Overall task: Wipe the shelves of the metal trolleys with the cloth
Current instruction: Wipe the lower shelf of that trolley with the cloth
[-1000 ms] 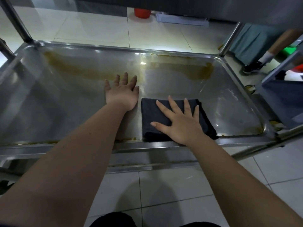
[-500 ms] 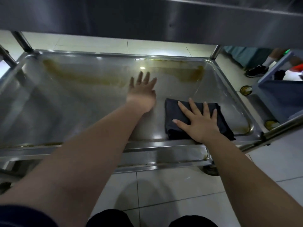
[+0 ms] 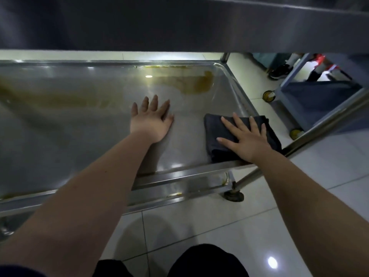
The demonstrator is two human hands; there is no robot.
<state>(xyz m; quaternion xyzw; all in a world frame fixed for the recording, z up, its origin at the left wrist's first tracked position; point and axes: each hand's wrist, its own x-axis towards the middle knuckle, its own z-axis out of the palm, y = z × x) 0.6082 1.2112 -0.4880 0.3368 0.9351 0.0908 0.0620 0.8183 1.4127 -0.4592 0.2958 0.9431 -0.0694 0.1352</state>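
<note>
One folded dark cloth lay in the near right corner of the smooth, rectangular steel shelf. The right hand pressed it flat, fingers straight and spread. The left hand rested open-palmed on bare metal beside it, grasping nothing. Two brownish smears, possibly grease, streaked the far side.

Dim, soft-focus wide-angle view; glare spots on the steel shelf and floor tiles, edges bowed.
</note>
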